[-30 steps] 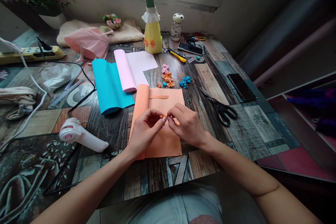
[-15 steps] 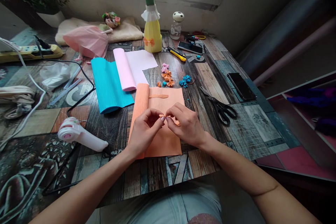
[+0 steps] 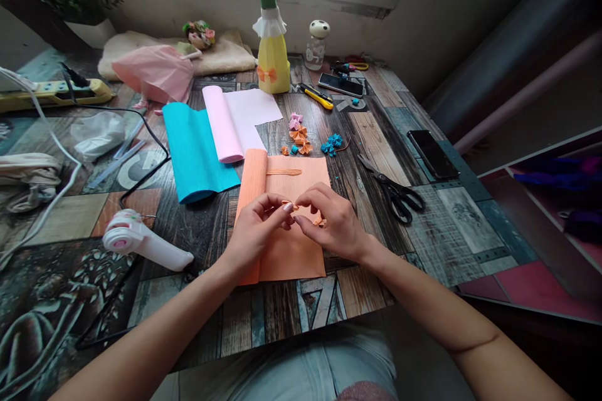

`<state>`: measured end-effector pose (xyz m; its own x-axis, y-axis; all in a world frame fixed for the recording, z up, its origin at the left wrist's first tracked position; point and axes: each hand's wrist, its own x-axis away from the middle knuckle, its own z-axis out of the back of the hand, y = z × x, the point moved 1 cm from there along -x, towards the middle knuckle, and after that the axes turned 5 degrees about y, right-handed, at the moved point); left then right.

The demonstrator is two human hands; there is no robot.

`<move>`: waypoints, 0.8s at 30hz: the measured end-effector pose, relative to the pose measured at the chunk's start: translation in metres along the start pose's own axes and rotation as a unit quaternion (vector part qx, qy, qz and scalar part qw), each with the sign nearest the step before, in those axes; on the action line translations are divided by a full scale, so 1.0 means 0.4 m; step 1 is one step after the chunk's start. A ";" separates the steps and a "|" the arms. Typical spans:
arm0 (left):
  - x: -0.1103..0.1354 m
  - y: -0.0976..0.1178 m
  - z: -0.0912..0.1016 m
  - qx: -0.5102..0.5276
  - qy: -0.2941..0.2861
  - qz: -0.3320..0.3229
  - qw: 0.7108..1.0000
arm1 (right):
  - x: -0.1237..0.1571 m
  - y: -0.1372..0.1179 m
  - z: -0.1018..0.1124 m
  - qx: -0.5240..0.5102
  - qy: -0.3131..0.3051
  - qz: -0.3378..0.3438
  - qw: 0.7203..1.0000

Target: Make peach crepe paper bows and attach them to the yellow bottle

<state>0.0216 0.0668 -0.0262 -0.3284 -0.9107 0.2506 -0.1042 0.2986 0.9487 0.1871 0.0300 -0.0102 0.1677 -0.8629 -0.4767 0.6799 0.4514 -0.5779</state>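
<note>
My left hand (image 3: 256,235) and my right hand (image 3: 332,222) meet over a sheet of orange crepe paper (image 3: 289,250) near the table's front edge. Both pinch a small orange paper strip (image 3: 289,205) between their fingertips. A loose end of the strip shows under my right hand. A second cut orange strip (image 3: 284,171) lies on the sheet just beyond my hands. Behind it lie a pink paper roll (image 3: 224,123) and a blue crepe sheet (image 3: 195,150).
Black scissors (image 3: 394,191) lie right of my hands, a white glue gun (image 3: 141,243) with its black cord to the left. Small folded paper flowers (image 3: 301,138) sit behind the sheet. Farther back stand a yellow bottle (image 3: 273,62), a box cutter (image 3: 318,98) and two phones (image 3: 431,153).
My fingers have worked the small strip: the right hand has shifted slightly down and left, and the strip's fold sits a little higher between the fingertips. Nothing else on the table moved.
</note>
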 end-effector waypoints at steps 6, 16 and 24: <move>0.000 -0.001 -0.003 0.023 -0.012 0.035 0.999 | 0.002 0.006 -0.006 0.009 0.015 0.001 1.000; 0.004 0.003 -0.001 0.000 -0.018 -0.026 1.000 | 0.000 0.015 0.001 -0.065 0.010 -0.068 0.996; 0.008 0.022 -0.001 -0.050 -0.014 -0.056 0.997 | 0.000 0.024 0.007 -0.216 -0.026 -0.172 0.961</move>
<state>0.0201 0.0665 -0.0169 -0.3464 -0.9280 0.1368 -0.0487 0.1634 0.9854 0.1958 0.0335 -0.0139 0.0292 -0.9829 -0.1816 0.3428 0.1805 -0.9219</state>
